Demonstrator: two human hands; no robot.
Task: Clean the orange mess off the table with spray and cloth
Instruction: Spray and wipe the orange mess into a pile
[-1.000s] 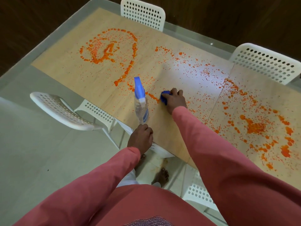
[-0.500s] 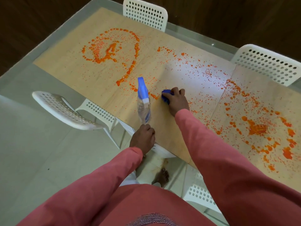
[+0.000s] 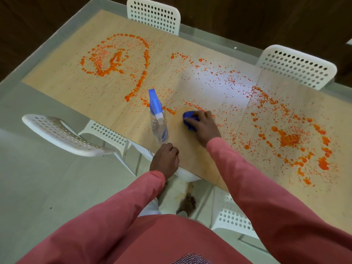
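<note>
Beside the spray bottle (image 3: 158, 119) on the bench (image 3: 76, 88), the right hand (image 3: 204, 126) presses a blue cloth (image 3: 188, 119) onto orange mess (image 3: 192, 107); the left hand (image 3: 165, 160), fingers curled, holds nothing nearer the bottle's base.

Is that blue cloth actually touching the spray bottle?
Apart. The head view shows a strip of bare table between the blue cloth, under the right hand, and the spray bottle.

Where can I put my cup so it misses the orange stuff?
On the bare wood along the near table edge, between the spray bottle and the right sleeve. The far left corner also looks clean. It is crowded around the orange swirl and the blob.
</note>
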